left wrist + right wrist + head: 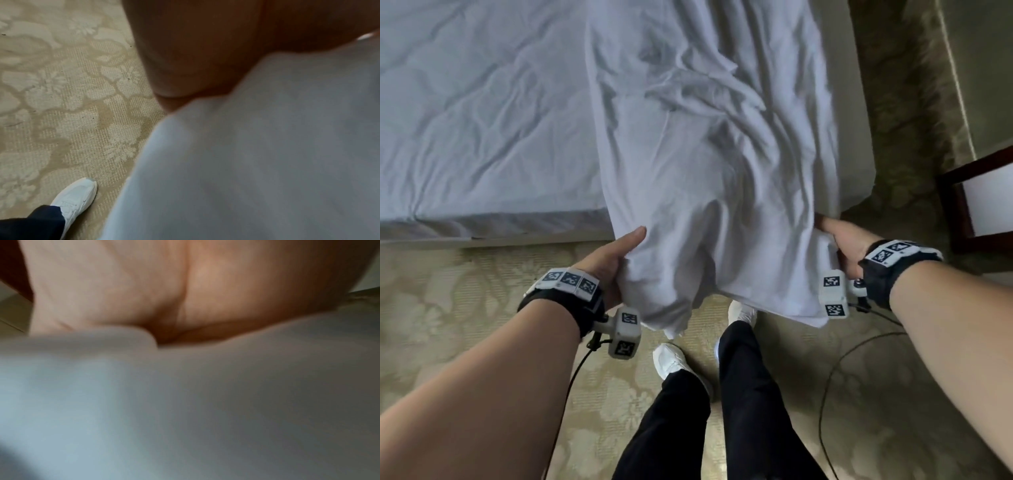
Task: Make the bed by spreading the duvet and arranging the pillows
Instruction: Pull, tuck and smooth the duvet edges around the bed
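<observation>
A white duvet (705, 137) lies rumpled in a long strip over the right part of the bed (482, 102), and its near end hangs past the foot of the bed. My left hand (616, 253) grips the near left corner, thumb on top. My right hand (839, 240) grips the near right corner. Close up, the left wrist view shows the left hand (205, 48) over the duvet (257, 154). The right wrist view shows my right hand (164, 288) bunching the duvet (185, 402). No pillows are in view.
The left part of the mattress shows a wrinkled fitted sheet. Patterned beige carpet (465, 308) surrounds the bed. My legs and white shoes (671, 359) stand at the bed's foot. A dark wooden chair (976, 198) is at the right. A black cable (832, 377) loops on the floor.
</observation>
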